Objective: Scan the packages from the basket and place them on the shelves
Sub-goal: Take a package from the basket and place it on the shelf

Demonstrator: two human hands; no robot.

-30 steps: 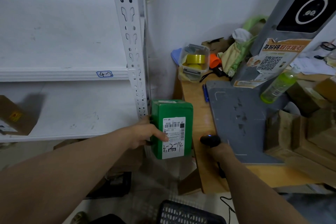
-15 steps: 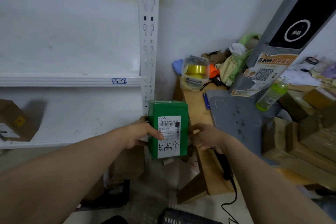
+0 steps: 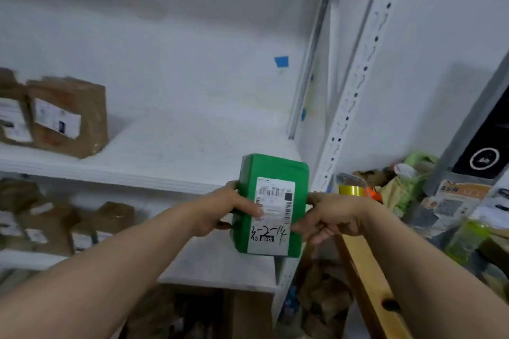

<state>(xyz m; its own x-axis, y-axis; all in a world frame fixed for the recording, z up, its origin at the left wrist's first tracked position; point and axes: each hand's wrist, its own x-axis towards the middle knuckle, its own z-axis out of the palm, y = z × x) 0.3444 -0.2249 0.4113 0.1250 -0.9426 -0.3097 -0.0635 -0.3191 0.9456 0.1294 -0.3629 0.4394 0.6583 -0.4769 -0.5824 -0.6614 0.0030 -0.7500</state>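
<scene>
In front of the near right end of the white shelf (image 3: 170, 151), we hold the green package (image 3: 271, 205) upright in the air, not yet resting on any board. Its label (image 3: 272, 217) faces us, with the handwritten code at the bottom readable, which we judge is why it is carried this way: the number can be matched to its shelf spot.

Our left hand (image 3: 225, 209) grips the package's left edge, thumb laid across the label face and fingers wrapped behind. Our right hand (image 3: 327, 217) clasps the right edge with curled fingers, though how far they reach behind we cannot tell. Two hands on opposite sides keep the box square for a level set-down.

The shelf has bare board at its right end, just left of the slotted post (image 3: 355, 91), while brown parcels (image 3: 68, 115) stand at the far left, labels outward. More parcels crowd the lower shelf (image 3: 220, 261) to the left. To the right, well clear of the package, are a wooden table (image 3: 363, 270) and a tape roll (image 3: 351, 190).

Scanning looks done for this package, since no scanner is in either hand; the step in hand seems to be shelving. The package would have to clear the shelf lip and miss the post. The basket is out of view.
</scene>
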